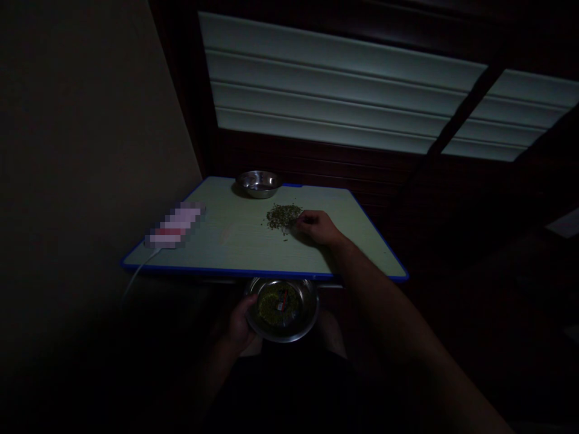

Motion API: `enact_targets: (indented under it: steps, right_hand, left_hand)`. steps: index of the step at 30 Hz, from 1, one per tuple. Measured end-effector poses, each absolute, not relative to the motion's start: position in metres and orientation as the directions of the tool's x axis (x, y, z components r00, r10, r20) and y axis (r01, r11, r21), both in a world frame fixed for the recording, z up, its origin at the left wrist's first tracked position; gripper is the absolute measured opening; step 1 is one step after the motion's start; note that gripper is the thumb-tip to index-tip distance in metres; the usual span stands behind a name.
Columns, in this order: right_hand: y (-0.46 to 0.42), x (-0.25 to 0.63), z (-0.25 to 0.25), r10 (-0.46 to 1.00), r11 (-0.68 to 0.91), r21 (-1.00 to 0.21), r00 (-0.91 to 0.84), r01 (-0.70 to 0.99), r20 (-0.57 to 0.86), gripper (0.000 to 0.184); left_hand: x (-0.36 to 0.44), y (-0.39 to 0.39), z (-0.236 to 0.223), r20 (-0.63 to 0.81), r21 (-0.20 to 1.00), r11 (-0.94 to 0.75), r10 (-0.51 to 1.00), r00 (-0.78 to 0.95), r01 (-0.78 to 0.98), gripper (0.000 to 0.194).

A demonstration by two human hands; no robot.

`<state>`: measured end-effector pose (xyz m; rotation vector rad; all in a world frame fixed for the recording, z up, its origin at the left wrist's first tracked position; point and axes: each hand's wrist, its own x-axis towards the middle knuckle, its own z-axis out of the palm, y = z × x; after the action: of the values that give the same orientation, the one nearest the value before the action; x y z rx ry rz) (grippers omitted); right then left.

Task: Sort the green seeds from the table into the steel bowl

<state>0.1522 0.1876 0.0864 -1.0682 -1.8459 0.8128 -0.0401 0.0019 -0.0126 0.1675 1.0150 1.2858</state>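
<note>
My left hand (241,320) grips the left rim of a metal bowl (310,306), held low in front of the table's near edge. Inside that bowl are small greenish grains that look like mung beans (271,304), with a dark, red and white label (283,299) among them; they may be in a clear bag. On the tabletop lies a loose pile of similar small beans (281,216). My right hand (319,226) rests at the pile's right edge, its fingers curled and pinched together. Whatever sits between those fingertips is too dark and small to make out.
A second metal bowl (259,185) stands at the back of the pale, blue-edged folding table (235,247). At the left lies a blurred-out pinkish phone-like object (175,226) with a white cable (136,274) running off the edge. Wall at left, slatted panels behind; the room is dim.
</note>
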Motion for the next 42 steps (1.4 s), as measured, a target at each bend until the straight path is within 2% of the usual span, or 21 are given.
enact_targets:
  steps: [8,14,28,34,42]
  right_hand:
    - [0.1844,0.1536,0.0903,0.911,0.389,-0.839,-0.296,0.381,0.289,0.011]
    - [0.1805,0.1520,0.0922,0.924,0.319,-0.884,-0.320,0.341,0.209,0.016]
    - [0.1844,0.1523,0.0882,0.917,0.385,-0.829,-0.269,0.406,0.294,0.013]
    - [0.1850,0.1520,0.0881,0.919,0.378,-0.817,-0.281,0.435,0.275,0.015]
    - [0.1873,0.1526,0.0856,0.892,0.435,-0.798,-0.321,0.417,0.318,0.021]
  left_hand:
    - [-0.0405,0.0026,-0.0163,-0.496,0.641,0.301,0.864,-0.082,-0.706,0.021]
    - [-0.0405,0.0027,-0.0164,-0.501,0.642,0.305,0.862,-0.083,-0.704,0.020]
    - [-0.0395,0.0019,-0.0116,-0.494,0.659,0.311,0.865,-0.082,-0.685,0.020]
    - [-0.0405,0.0022,-0.0131,-0.486,0.649,0.310,0.872,-0.065,-0.694,0.023]
    - [-0.0412,0.0030,-0.0166,-0.498,0.634,0.309,0.864,-0.069,-0.709,0.023]
